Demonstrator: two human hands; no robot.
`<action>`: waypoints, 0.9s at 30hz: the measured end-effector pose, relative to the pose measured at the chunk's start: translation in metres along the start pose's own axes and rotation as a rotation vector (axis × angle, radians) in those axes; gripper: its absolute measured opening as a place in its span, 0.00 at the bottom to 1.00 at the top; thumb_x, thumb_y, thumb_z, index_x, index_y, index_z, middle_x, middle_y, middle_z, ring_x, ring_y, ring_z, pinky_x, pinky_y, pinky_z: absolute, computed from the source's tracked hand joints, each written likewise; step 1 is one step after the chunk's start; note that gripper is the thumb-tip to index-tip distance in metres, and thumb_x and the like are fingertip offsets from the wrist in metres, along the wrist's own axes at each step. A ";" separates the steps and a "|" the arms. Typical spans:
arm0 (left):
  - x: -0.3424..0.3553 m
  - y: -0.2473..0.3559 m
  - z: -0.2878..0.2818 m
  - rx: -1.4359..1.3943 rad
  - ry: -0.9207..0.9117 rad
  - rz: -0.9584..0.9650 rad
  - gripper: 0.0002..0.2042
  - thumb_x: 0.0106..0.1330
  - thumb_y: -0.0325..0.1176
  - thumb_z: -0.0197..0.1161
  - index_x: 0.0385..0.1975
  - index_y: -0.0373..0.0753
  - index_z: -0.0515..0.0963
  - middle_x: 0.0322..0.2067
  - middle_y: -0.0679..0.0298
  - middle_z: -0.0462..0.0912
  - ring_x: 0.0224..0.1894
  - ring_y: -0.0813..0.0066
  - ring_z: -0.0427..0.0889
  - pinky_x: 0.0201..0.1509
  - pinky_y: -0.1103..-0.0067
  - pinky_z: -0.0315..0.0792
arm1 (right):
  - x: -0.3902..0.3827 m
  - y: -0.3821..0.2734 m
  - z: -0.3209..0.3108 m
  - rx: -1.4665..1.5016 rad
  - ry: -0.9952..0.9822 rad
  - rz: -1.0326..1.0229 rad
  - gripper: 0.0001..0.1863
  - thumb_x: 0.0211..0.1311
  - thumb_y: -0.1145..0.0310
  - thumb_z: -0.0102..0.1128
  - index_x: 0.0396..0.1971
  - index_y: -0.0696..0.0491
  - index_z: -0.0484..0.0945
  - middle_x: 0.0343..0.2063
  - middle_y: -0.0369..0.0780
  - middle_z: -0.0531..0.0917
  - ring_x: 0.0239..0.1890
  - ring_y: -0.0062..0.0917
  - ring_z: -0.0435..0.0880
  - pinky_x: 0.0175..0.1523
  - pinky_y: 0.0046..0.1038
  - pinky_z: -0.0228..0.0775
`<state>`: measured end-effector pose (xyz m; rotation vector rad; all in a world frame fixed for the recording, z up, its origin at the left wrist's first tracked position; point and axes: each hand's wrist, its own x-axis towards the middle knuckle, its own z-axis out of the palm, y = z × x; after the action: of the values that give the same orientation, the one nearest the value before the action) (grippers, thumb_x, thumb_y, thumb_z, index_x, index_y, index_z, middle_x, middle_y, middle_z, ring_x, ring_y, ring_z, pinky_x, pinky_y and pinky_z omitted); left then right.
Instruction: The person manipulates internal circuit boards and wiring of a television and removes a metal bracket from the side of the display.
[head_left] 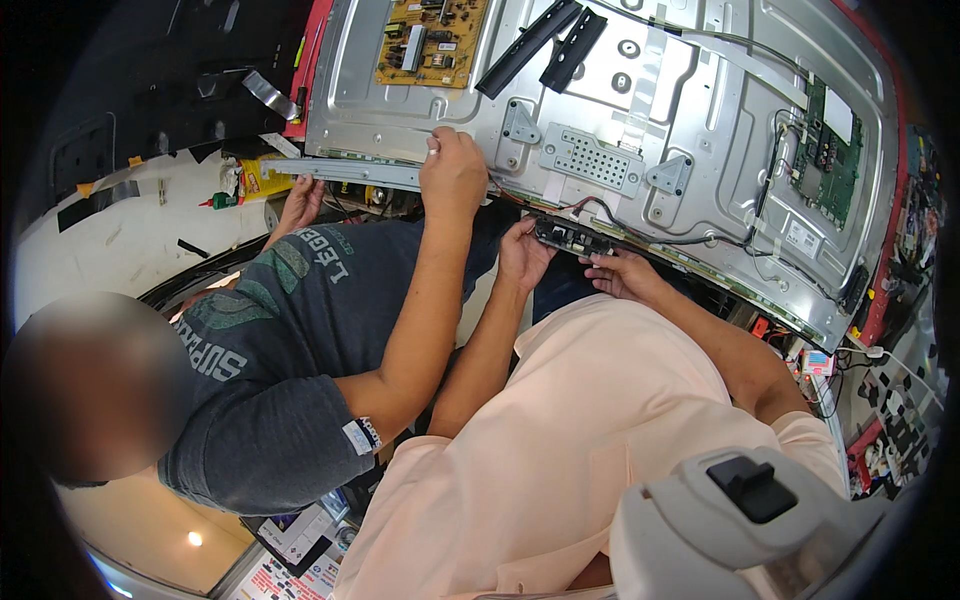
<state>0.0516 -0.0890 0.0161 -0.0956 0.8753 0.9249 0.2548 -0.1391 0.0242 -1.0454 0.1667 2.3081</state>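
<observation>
A large opened flat-panel TV [470,120] lies with its silver metal back facing up, bearing a tan circuit board [440,45], a green board [838,150] and dark cables. At its near edge, both my hands grip a small black electronic module [566,236] with wires running by it. My left hand [525,255] has its fingers closed on the module's left end; my right hand [625,277] pinches its right end from below. A perforated metal plate [560,155] sits on the panel just beyond the module.
A co-worker at my left has one hand [450,175] over a long metal strip [365,175] and another [298,205] under it. Black strips [568,50] lie atop the panel. A dark panel [160,80] is at upper left; cluttered parts [885,410] are at right.
</observation>
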 end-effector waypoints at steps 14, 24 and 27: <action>-0.004 0.002 0.010 0.018 -0.019 0.047 0.17 0.50 0.25 0.52 0.43 0.35 0.69 0.42 0.58 0.76 0.48 0.66 0.73 0.60 0.67 0.63 | -0.003 -0.007 0.007 0.084 -0.020 0.018 0.13 0.57 0.70 0.59 0.41 0.55 0.73 0.39 0.38 0.80 0.34 0.19 0.78 0.39 0.22 0.71; -0.001 -0.001 0.007 0.142 -0.025 0.072 0.13 0.58 0.27 0.53 0.44 0.34 0.70 0.46 0.57 0.75 0.50 0.65 0.73 0.60 0.66 0.63 | -0.004 -0.007 0.004 0.129 -0.053 0.020 0.13 0.56 0.70 0.59 0.41 0.55 0.74 0.39 0.37 0.80 0.36 0.19 0.77 0.40 0.22 0.70; -0.005 0.003 0.019 0.146 0.022 0.017 0.10 0.61 0.27 0.53 0.41 0.34 0.69 0.44 0.55 0.75 0.48 0.63 0.75 0.55 0.65 0.69 | -0.004 -0.007 0.004 0.056 -0.046 -0.007 0.13 0.56 0.70 0.60 0.41 0.54 0.74 0.39 0.36 0.80 0.36 0.19 0.77 0.40 0.22 0.69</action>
<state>0.0594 -0.0823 0.0331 0.0276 0.9622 0.8743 0.2583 -0.1340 0.0302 -0.9628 0.2082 2.3051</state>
